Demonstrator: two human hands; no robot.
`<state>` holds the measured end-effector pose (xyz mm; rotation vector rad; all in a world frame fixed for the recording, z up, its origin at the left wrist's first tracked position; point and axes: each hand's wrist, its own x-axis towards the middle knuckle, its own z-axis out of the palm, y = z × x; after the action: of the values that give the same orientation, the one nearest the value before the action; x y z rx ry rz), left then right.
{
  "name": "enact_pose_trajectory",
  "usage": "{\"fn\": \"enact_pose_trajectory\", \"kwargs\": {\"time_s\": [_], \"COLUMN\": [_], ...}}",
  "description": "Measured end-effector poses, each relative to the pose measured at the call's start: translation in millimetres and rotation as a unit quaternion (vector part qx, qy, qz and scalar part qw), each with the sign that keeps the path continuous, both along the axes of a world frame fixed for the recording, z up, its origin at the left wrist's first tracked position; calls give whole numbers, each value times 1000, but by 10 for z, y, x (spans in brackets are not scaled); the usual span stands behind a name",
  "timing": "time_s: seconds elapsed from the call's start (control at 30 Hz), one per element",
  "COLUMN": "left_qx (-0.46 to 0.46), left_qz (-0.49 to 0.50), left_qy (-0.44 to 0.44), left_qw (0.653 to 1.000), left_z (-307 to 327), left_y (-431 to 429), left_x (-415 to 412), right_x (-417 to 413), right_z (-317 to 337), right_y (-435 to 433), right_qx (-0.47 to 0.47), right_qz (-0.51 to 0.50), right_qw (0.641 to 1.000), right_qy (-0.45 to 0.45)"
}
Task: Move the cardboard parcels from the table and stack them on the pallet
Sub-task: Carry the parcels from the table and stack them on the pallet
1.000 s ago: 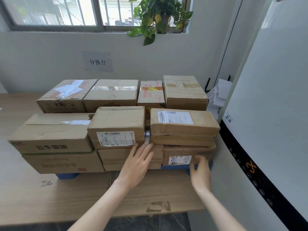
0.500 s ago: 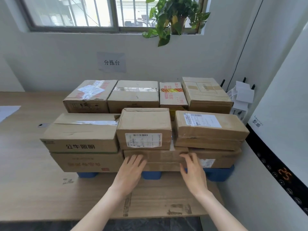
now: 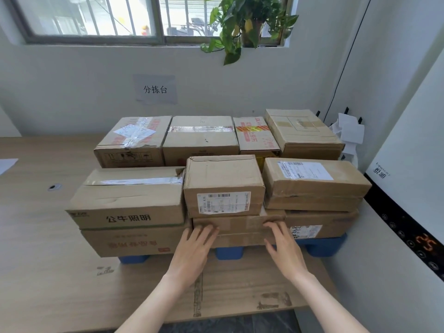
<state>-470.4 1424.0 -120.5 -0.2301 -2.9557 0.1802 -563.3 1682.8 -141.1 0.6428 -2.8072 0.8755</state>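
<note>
Wooden bench (image 3: 43, 255), broad and pale, carrying the whole load. Blue plastic pallet (image 3: 229, 253) set on it near the front edge, only its feet showing under the cardboard. Cardboard parcels (image 3: 201, 138) already stacked there, two rows deep, the front row two layers high; no loose parcel in sight elsewhere on the bench. Largest at front left, a long carton printed with bold characters (image 3: 129, 200), lying on another of like size. Smaller labelled box (image 3: 223, 183) sitting on a flat bottom parcel (image 3: 240, 228) at front centre.

Left hand (image 3: 192, 251) and right hand (image 3: 284, 251) laid against the front face of that flat bottom parcel, fingers (image 3: 204, 233) spread and flat, pinching nothing. Probably squaring it into line.

Likely stiff but dentable board, taped smooth in places, pinned by the box above. Best pushed low on the face near both corners, evenly, to avoid skewing the upper box.
</note>
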Motion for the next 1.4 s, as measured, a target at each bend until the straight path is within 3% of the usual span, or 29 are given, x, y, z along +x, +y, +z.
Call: {"fn": "enact_pose_trajectory", "kwargs": {"time_s": [0.6, 0.8, 1.07, 1.4], "left_qx": [22, 33, 13, 59], "left_qz": [-15, -4, 15, 26], "left_qy": [46, 79, 55, 55], "left_qw": [999, 996, 998, 996], "left_z": [-46, -7, -100, -139], "left_y": [-67, -666, -1727, -2097], "left_x": [46, 459, 765, 908], "right_x": [40, 275, 740, 817], "right_z": [83, 126, 167, 198], "right_y": [-107, -748, -1700, -2153], "right_qx": [25, 23, 35, 63], "right_qz": [3, 60, 88, 78], "right_qw": [1000, 998, 995, 994], "right_qy": [-2, 11, 14, -40]}}
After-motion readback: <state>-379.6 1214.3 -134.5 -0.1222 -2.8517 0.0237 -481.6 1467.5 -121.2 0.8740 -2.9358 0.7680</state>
